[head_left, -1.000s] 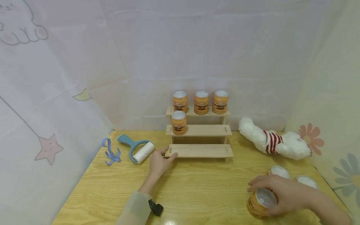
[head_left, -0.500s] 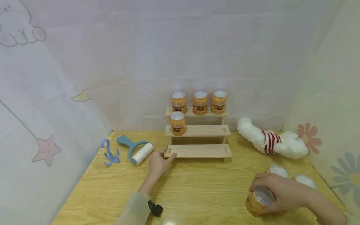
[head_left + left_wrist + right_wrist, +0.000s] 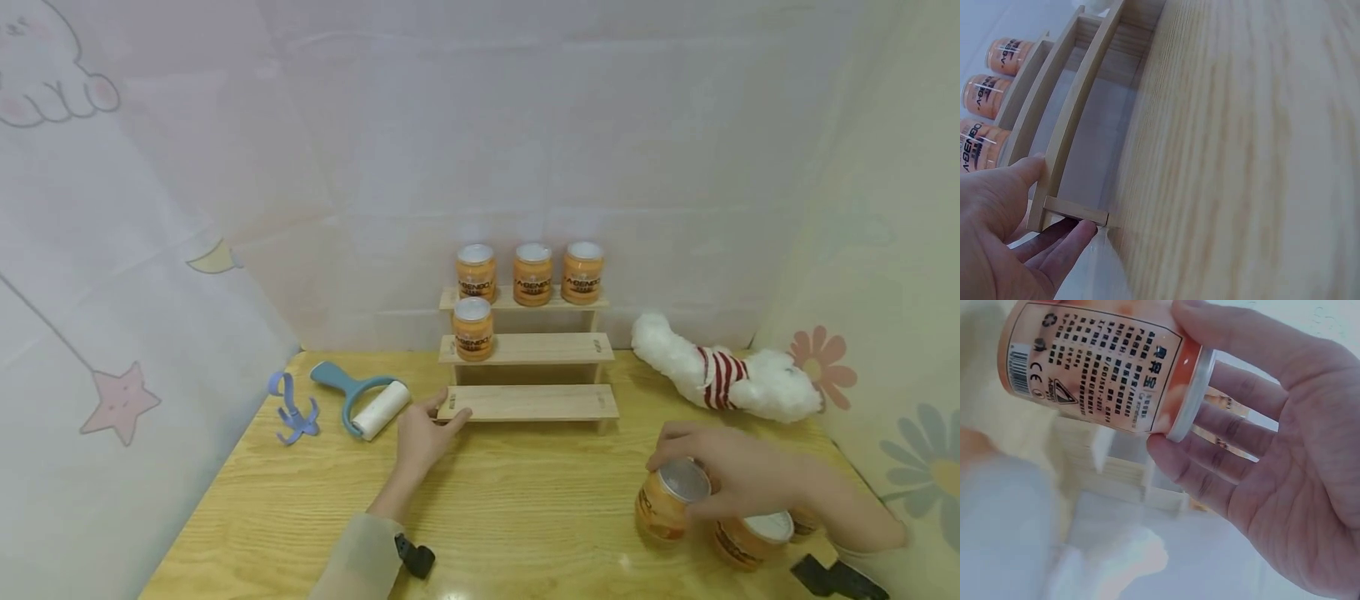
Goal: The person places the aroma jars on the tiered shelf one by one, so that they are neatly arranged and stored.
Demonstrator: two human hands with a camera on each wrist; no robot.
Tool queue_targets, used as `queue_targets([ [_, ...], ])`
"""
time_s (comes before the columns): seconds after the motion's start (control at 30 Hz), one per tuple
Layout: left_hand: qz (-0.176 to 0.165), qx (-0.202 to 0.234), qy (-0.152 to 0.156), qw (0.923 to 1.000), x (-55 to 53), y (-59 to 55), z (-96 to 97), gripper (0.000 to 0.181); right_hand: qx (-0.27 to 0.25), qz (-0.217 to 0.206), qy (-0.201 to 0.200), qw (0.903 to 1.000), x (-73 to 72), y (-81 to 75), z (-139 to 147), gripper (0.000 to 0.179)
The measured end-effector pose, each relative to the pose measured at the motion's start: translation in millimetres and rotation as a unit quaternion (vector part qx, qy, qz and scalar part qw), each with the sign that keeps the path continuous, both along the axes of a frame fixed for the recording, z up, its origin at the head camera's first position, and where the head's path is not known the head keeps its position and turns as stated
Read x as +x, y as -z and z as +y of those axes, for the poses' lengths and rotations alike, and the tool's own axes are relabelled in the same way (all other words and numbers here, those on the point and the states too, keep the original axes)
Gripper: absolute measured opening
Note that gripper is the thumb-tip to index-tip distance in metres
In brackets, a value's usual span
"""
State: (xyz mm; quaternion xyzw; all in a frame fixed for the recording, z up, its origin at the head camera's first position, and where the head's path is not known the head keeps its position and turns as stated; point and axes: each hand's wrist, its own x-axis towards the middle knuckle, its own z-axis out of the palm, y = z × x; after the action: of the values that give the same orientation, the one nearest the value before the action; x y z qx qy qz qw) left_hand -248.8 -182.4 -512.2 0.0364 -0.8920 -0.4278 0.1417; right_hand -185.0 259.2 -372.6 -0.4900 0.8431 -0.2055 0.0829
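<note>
My right hand point(image 3: 738, 467) grips an orange can point(image 3: 660, 508) with a silver lid, fingers and thumb round its lid end. The right wrist view shows this can point(image 3: 1091, 369) tilted, its printed label facing the camera. My left hand point(image 3: 423, 432) holds the left end of the lowest board of a three-step wooden rack point(image 3: 536, 402). Thumb on the board's front edge and fingers at the end support point(image 3: 1075, 209) show in the left wrist view. Three matching cans point(image 3: 533, 275) stand on the top step, and one can point(image 3: 473, 331) is at the middle step's left.
Other orange cans point(image 3: 750, 542) stand at the table's right front, partly behind my right hand. A white plush toy point(image 3: 772, 385) with red stripes lies right of the rack. To the left are a blue-handled lint roller point(image 3: 381, 408) and a purple hook point(image 3: 300, 421).
My right hand has raised the can and carried it slightly left and away from me, exposing another can behind it. My left hand stays on the rack.
</note>
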Motion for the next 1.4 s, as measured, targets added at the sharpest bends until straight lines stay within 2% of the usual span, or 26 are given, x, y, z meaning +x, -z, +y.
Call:
queue_targets([
  [0.13, 0.003, 0.001, 0.002, 1.0000, 0.7, -0.9, -0.5, 0.068, 0.016, 0.023, 0.008, 0.9996, -10.2, -16.9, -5, 0.042],
  [0.3, 0.003, 0.000, 0.005, 1.0000, 0.2, -0.5, -0.7, 0.068, 0.039, 0.060, 0.005, 0.9974, -21.8, -30.2, -9, 0.044],
  [0.4, 0.006, 0.001, 0.008, 0.9999, -0.7, 0.0, -0.1, 0.069, 0.050, 0.078, 0.001, 0.9957, -27.7, -37.3, -12, 0.044],
  [0.63, 0.009, 0.002, 0.008, 0.9999, -1.6, -0.9, 0.0, 0.068, 0.073, 0.092, 0.003, 0.9932, -43.5, -50.5, -26, 0.047],
  [0.83, 0.015, 0.000, 0.009, 0.9999, -1.1, -0.9, 0.3, 0.066, 0.067, 0.133, -0.018, 0.9887, -58.9, -61.6, -42, 0.048],
  [1.03, 0.014, 0.001, 0.005, 0.9999, -1.5, -0.4, -0.3, 0.067, 0.055, 0.132, -0.027, 0.9893, -77.1, -67.5, -57, 0.051],
  [1.2, 0.021, -0.006, 0.007, 0.9997, -2.1, 0.8, -0.7, 0.067, 0.049, 0.145, -0.017, 0.9880, -93.0, -72.2, -65, 0.046],
  [1.4, 0.017, 0.005, 0.007, 0.9998, -1.4, -1.5, -1.3, 0.067, 0.027, 0.137, -0.025, 0.9899, -114.0, -75.5, -74, 0.045],
])
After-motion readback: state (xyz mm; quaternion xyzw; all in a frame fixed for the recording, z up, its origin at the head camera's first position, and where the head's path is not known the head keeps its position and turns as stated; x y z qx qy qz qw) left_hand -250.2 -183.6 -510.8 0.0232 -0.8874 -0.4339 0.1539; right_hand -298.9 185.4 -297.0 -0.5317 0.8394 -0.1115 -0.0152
